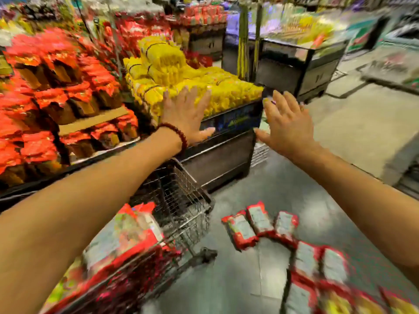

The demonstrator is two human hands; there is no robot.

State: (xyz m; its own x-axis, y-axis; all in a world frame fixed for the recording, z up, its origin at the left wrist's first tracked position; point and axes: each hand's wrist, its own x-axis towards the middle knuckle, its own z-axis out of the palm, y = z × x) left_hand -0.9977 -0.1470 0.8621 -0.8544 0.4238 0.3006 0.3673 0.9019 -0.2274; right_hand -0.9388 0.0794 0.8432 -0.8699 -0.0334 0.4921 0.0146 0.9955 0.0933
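With left hand (186,116) and right hand (285,123) spread wide and empty, the person should settle both squarely on the yellow packets (226,91) before curling the fingers.

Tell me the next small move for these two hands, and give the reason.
Probably reach both hands forward and inward onto the heap of yellow packets and grip a bundle. The left hand and right hand are spread open, holding nothing, near the front of the display bin, with the heap just beyond them.
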